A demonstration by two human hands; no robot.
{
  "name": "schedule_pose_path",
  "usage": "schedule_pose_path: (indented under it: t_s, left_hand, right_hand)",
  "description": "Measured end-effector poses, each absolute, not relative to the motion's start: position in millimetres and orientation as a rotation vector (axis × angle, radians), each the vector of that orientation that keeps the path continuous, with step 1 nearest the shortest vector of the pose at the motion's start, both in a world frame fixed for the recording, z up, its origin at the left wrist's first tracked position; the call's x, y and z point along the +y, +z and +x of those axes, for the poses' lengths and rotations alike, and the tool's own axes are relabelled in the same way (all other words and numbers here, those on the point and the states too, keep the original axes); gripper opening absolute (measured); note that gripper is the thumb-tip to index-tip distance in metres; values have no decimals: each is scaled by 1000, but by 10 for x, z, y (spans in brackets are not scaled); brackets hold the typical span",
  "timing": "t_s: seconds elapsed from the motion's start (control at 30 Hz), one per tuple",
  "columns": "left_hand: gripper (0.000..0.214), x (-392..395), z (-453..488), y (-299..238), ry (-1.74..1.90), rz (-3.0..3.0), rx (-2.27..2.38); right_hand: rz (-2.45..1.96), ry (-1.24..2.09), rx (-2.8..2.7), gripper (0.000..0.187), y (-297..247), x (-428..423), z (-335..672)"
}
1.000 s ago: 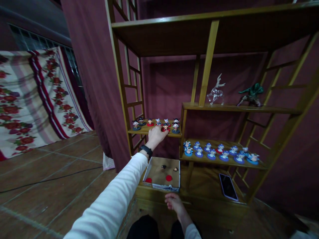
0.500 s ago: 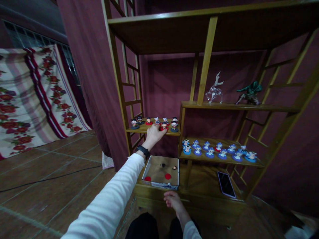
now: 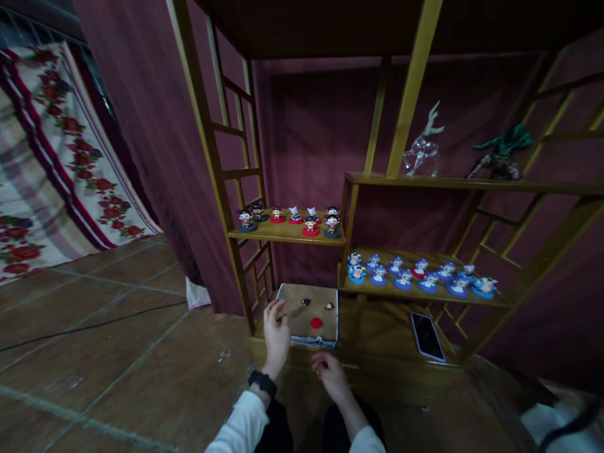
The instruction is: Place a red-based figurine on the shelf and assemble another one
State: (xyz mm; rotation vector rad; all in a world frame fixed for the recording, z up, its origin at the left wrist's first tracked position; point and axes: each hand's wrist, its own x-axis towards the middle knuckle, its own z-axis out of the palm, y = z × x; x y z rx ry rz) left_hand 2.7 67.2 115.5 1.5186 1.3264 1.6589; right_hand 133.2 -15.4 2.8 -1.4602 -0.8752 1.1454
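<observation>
My left hand (image 3: 277, 331), with a black wristwatch (image 3: 263, 382), is over the left edge of a shallow cardboard box (image 3: 300, 340). Its thumb and fingers are apart, with nothing visible between them. In front of the box, my right hand (image 3: 331, 375) has its fingers loosely curled, and no object shows in it. Inside the box lie a red disc (image 3: 316, 323), a small dark piece (image 3: 306, 302) and a small figurine piece (image 3: 329, 306). On the shelf above, a red-based figurine (image 3: 310, 226) stands beside a dark-based figurine (image 3: 332, 226), among several others.
A lower shelf (image 3: 425, 290) on the right bears several figurines on blue, purple or red bases. Above them stand a clear deer figure (image 3: 425, 148) and a green figure (image 3: 504, 153). A phone (image 3: 427, 336) lies right of the box. Wooden posts (image 3: 207, 145) frame the left side.
My left hand has let go of the red-based figurine on the upper shelf and come down to the box. It now covers the second red disc. The view has tilted down.
</observation>
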Motion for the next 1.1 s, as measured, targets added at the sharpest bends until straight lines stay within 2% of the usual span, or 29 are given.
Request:
schedule_pose_path:
  t_s: [0.07,0.17,0.43,0.63,0.93,1.1]
  left_hand:
    - [34,728,-47,798,1583,1319,1398]
    - [33,895,-113,568,1553,1202,1451]
    - [25,1455,-1,520,1563,744,1312]
    - [18,1744,-65,428,1554,472,1158]
    - [18,1848,-105,449,1352,361,1105]
    - [21,1855,-5,416,1280,397,1106]
  right_hand:
    - [-1499,1062,-933,8,-5,-182,1364]
    - [-1489,1025,-960,10,-108,-142,1389]
    - [-1480,1003,-710,20,-159,723,1614]
    - [-1769,879,-836,19,-380,1351,1816]
    - [-2123,473,-1231,31,-620,1521,1730]
    - [-2183,464,-1266,23,-593,1511,1745]
